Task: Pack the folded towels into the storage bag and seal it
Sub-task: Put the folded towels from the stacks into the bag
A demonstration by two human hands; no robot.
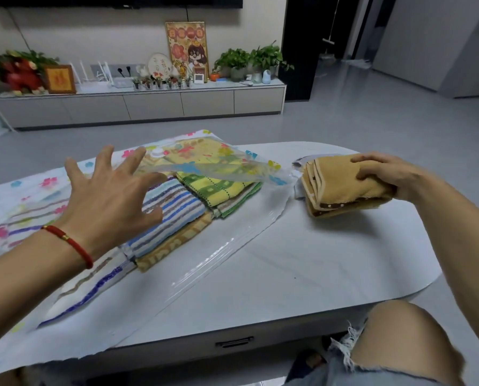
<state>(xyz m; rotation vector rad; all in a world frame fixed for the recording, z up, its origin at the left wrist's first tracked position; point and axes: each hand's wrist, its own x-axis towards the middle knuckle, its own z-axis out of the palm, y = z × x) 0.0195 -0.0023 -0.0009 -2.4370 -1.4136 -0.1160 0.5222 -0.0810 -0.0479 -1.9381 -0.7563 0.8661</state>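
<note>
A clear storage bag (pixel 227 246) printed with flowers lies across the left of the white table (pixel 330 260), its mouth facing right. Inside it lie a blue-and-brown striped towel (pixel 174 215), a yellow-and-green towel (pixel 218 188) and a tan patterned one (pixel 174 243) underneath. The bag's upper flap (pixel 218 168) is lifted over them. My left hand (pixel 107 196) hovers above the striped towel, fingers spread, holding nothing. My right hand (pixel 385 174) grips a folded orange-brown towel (pixel 335 188) just right of the bag's mouth, above the table.
A low TV cabinet (pixel 138 104) with plants, frames and small items runs along the far wall. Grey floor lies between it and the table. My bare knee (pixel 405 341) is at the table's front right edge, by a drawer handle (pixel 234 342).
</note>
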